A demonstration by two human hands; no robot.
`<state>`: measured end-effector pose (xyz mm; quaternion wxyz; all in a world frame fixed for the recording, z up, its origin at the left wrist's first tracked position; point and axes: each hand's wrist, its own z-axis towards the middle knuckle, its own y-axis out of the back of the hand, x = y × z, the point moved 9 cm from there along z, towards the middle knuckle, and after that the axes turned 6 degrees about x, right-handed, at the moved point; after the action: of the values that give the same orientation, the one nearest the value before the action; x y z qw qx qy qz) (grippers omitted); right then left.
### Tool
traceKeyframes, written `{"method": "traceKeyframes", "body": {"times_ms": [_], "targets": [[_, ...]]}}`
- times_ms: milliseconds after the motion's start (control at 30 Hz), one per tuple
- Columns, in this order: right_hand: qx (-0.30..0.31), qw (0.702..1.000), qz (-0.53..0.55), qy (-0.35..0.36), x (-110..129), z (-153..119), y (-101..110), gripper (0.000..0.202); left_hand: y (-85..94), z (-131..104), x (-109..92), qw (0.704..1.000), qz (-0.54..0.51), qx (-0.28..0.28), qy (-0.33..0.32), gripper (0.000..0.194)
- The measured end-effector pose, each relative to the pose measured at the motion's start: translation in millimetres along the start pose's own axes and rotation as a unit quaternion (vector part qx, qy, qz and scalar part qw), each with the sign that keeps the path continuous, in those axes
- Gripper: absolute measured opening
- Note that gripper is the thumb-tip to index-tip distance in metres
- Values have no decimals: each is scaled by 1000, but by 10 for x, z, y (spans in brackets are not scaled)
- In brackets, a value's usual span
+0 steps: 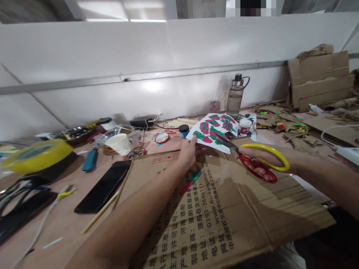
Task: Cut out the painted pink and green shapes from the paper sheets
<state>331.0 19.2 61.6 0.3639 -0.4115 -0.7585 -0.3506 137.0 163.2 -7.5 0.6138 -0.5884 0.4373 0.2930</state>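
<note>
White paper painted with green and magenta patches (214,129) is pinched at its lower left edge by my left hand (188,152). My right hand (256,158) grips scissors with one yellow and one red handle (270,177); their blades reach the paper's right side, spread a little apart. Under both hands lies a large flat cardboard sheet with printed Chinese text (238,216). On that cardboard, just below my left hand, rests a small green and magenta painted piece (190,182).
A water bottle (235,97) and a white-lidded jar (245,127) stand behind the paper. To the left are a black phone (102,186), a paper cup (119,144) and yellow tape (37,155). Cardboard scraps (280,123) lie at the right.
</note>
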Motion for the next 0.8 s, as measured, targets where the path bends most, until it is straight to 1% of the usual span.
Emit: {"method": "traceKeyframes", "body": {"times_ms": [67, 133, 233, 367, 433, 567, 700, 800], "targets": [[-18, 1000, 15, -5, 20, 74, -3, 56, -11, -3, 6, 1000, 0, 5, -7, 9], [-14, 1000, 17, 4, 38, 160, -16, 57, -26, -9, 11, 1000, 1, 11, -10, 8], [6, 1000, -2, 21, 63, 244, -8, 65, -48, -17, 18, 1000, 4, 19, -6, 5], [33, 998, -44, 16, 78, 250, 33, 75, -28, -24, -1, 1000, 4, 5, 1, 12], [39, 997, -59, 23, 99, 237, 58, 74, -19, -27, -8, 1000, 5, 1, 7, 15], [61, 996, -65, 33, 109, 238, 65, 72, -19, -18, 2, 1000, 1, 10, 11, 19], [58, 996, -46, 51, 160, 270, 71, 67, 14, 16, 51, 1000, 0, 13, 15, 23], [65, 996, -29, 53, 190, 324, 54, 62, 21, 36, 81, 1000, 3, 19, 24, 21]]}}
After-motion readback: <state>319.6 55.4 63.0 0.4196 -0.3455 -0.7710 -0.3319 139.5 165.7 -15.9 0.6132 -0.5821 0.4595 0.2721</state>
